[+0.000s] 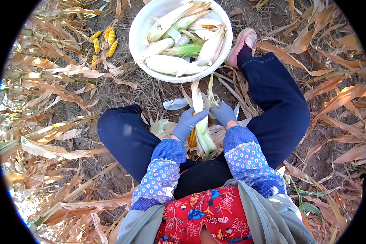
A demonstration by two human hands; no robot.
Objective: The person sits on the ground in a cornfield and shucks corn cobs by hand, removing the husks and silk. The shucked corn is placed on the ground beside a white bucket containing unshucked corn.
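Observation:
Between my bent legs, my left hand (189, 122), in a grey-blue glove, is closed around an ear of corn whose yellow kernels (192, 138) show below the fingers. Pale green husk leaves (203, 134) hang from the ear, partly peeled away from it. Beside it on the right, my right hand (223, 113), gloved alike, grips the husk near the ear's far end; its fingertips are partly hidden. Just beyond both hands stands a white plastic basin (183, 80) holding several ears of corn in their husks (174, 64), one with orange kernels showing.
Several husked yellow ears (111, 37) lie on the ground left of the basin. Loose husks (160, 128) lie beneath my hands. Dry corn stalks and leaves (64, 149) cover the ground on both sides. My right foot, in a pink shoe (239, 48), rests close to the basin.

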